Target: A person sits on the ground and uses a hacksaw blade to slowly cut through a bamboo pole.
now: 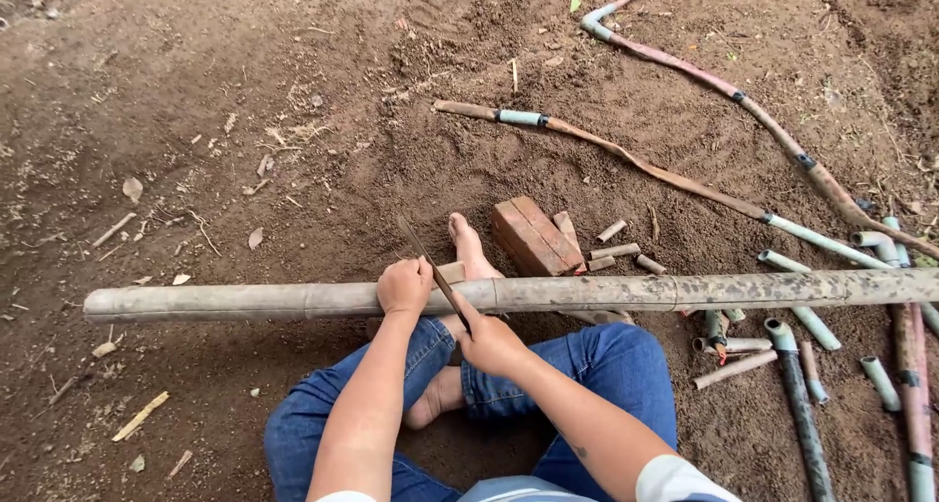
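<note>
Sitting cross-legged on bare soil, a person in blue jeans (597, 365) works at a long bamboo pole (636, 291) that lies level across the lap and reaches out to both sides. The left hand (404, 286) is closed over the pole from above, fingers curled around it. The right hand (491, 343), just nearer the body, is clamped on the handle of a thin dark blade (430, 264), which slants up and away across the pole right beside the left hand. One bare foot (468, 245) shows just beyond the pole, touching or nearly touching it. Beyond the foot sits a reddish-brown brick (531, 236), with short cut bamboo pieces (616, 251) scattered just beside it. To the right lie several pale green and grey pipe lengths (797, 389). Farther off, long bent reddish pipes (626, 155) with pale green couplings cross the ground. No packages, labels or signs show.
</note>
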